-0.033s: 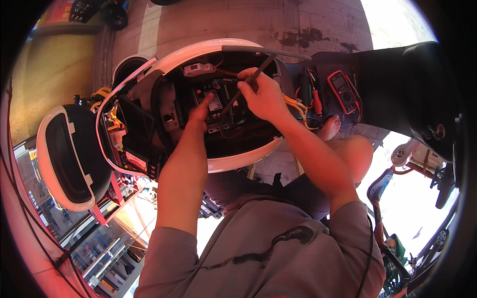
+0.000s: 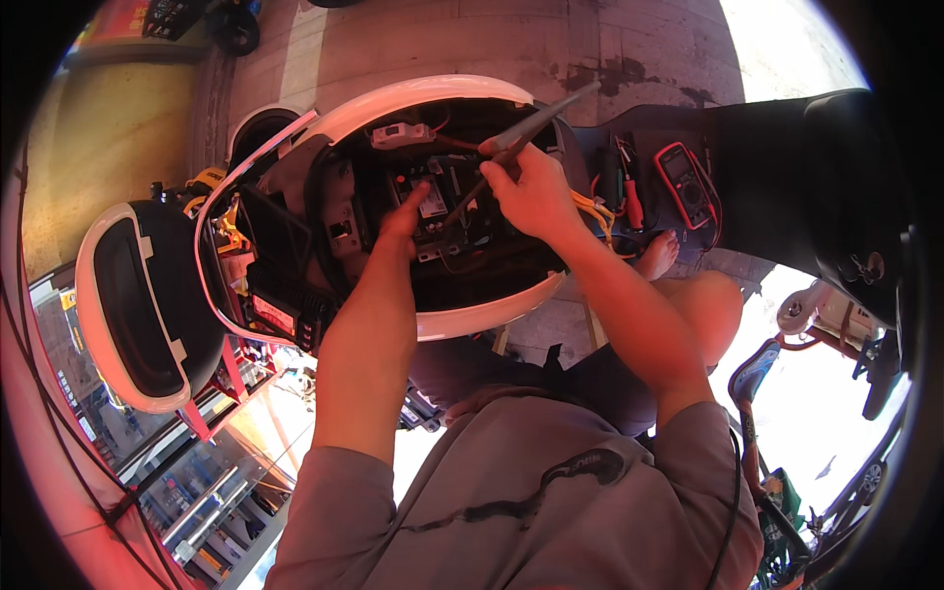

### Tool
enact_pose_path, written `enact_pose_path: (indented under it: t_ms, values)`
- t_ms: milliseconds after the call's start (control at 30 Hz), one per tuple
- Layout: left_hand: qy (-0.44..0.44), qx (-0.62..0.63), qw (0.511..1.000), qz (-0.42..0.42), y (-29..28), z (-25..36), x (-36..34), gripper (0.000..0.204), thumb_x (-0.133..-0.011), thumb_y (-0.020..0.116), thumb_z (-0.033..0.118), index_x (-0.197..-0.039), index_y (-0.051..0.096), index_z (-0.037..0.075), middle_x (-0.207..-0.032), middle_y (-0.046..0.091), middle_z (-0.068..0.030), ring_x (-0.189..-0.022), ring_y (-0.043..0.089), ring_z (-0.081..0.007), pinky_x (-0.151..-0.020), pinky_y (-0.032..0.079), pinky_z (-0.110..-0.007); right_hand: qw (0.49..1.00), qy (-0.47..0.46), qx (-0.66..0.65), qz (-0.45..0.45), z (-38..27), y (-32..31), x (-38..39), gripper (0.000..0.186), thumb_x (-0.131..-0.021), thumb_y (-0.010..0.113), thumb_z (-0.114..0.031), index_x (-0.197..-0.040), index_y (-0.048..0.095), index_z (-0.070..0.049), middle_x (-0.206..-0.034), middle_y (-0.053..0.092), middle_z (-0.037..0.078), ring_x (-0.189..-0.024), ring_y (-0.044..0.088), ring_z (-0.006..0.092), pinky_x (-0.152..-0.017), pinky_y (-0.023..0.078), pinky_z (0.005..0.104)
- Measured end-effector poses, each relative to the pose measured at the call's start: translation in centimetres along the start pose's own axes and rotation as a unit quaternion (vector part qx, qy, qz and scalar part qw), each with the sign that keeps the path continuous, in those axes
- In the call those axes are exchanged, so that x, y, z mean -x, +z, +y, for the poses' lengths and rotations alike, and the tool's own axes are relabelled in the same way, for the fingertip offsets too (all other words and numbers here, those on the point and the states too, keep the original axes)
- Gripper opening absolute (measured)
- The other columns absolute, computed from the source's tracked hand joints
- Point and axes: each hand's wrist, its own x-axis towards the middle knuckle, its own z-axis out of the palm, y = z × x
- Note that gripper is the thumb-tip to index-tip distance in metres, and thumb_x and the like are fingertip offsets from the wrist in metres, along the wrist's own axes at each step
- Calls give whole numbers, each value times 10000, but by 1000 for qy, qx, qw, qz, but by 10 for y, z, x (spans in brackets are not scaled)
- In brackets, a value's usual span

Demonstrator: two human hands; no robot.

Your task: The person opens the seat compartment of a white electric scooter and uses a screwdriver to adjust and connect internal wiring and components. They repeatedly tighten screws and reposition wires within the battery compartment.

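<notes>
In front of me is the open body of a white-rimmed scooter (image 2: 492,323), its dark compartment packed with parts and wires. My right hand (image 2: 536,197) is closed in a pinch round a long, flat dark strip (image 2: 551,115). One end of the strip sticks up past the far rim; the other slants down into the compartment. Beside a black box with a pale label (image 2: 433,203) is my left hand (image 2: 401,218), one outstretched digit against the box and its other fingers mostly hidden. A small grey unit (image 2: 401,135) sits at the compartment's far side.
A red multimeter (image 2: 685,185) and a red-handled screwdriver (image 2: 633,202) lie on the scooter's footboard, right of the compartment. Yellow cables (image 2: 595,211) hang over its right end. A black box with white trim (image 2: 138,305) stands at the left. My bare foot (image 2: 657,254) is below the tools.
The strip's upper part, which lay across the far rim, now points up and to the right. My right hand has shifted slightly right and down. The left hand keeps its place by the box.
</notes>
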Motion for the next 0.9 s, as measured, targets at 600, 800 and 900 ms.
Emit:
enact_pose_path:
  t_ms: [600,800,900]
  values:
    - [-16,-9,999,-31,-5,-12,-19,870,-669,841,478,-1308,526,-21,-1335,543,-206,-1288,464,-305,-1089,316,-444,999,-43,11,-28,4,-8,-11,149,-875,601,-21,-1022,578,-19,-891,694,84,-796,667,141,-718,517,280]
    - [-6,-10,1000,-26,-8,-15,-23,915,-651,842,504,-1325,511,-19,-1340,540,-209,-1292,460,-319,-1099,300,-455,999,-28,-13,-40,-8,-9,-9,171,-878,558,38,-1039,529,-13,-936,691,100,-846,659,134,-763,519,269]
    - [0,8,1000,-22,5,-7,-6,660,-746,805,408,-1215,576,3,-1127,635,-173,-978,621,-294,-828,502,-448,998,-30,-35,-44,-6,-17,-12,165,-888,556,32,-1042,514,-9,-951,689,96,-869,651,122,-771,515,256]
